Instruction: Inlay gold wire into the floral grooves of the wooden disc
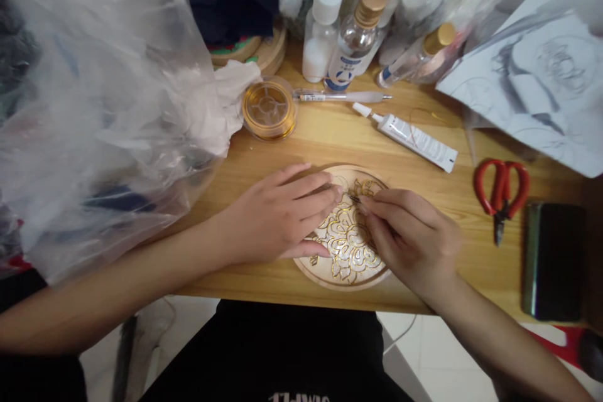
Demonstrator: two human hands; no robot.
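A round wooden disc [346,287] with a raised rim lies near the front edge of the table. Gold wire outlines of a flower [351,244] cover its pale face. My left hand [282,213] lies over the disc's left side, fingers stretched out and the thumb on its lower left. Pinched in my right hand [417,239] is a thin, dark metal tool, seemingly tweezers [353,198]. Its tips touch or hover just over the upper part of the pattern, close to my left fingertips. Whether the tips grip any wire is too small to tell.
Behind the disc are a spool of gold wire [269,108], a pen [348,97], a white glue tube [417,141] and several bottles [346,44]. Red-handled pliers [502,191] and a dark phone [553,264] lie right. Plastic bags [108,107] crowd the left; printed paper [541,75] lies back right.
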